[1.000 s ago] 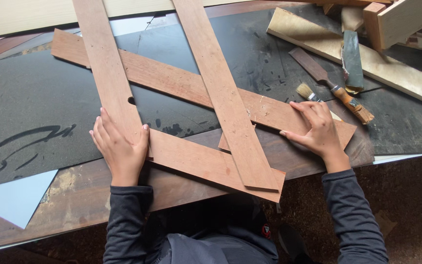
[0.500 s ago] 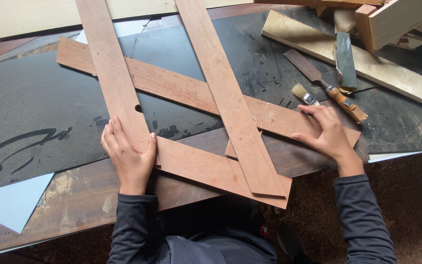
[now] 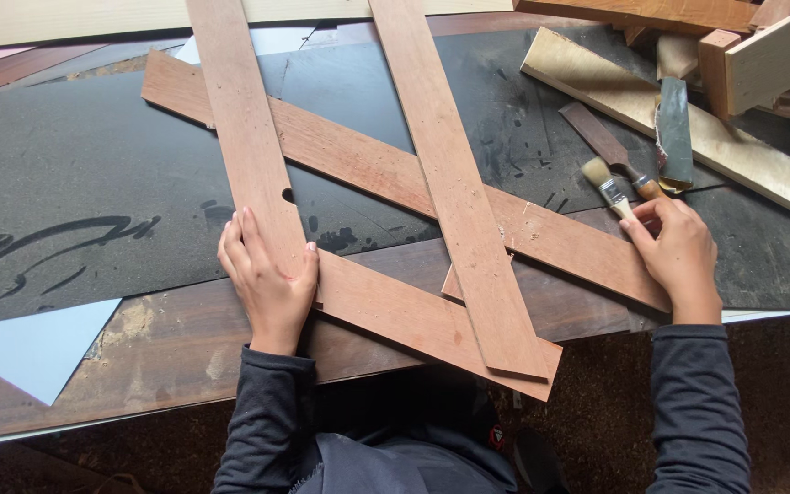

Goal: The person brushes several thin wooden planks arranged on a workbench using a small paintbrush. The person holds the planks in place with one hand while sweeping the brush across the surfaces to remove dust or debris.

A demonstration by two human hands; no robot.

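On the counter, three reddish wooden slats lie crossed over a black sheet. Two long slats run away from the person: the left slat and the right slat, and both rest on top of a diagonal slat that runs from upper left to lower right. The left hand lies flat on the near end of the left slat, fingers stretched out and open, pressing down rather than gripping. The right hand sits at the right end of the diagonal slat, its fingers closed around the handle of a small paintbrush, whose pale bristles point up and to the left. Just beyond the brush lie a dark narrow strip and a pale wooden board. A light blue sheet lies at the counter's near left edge
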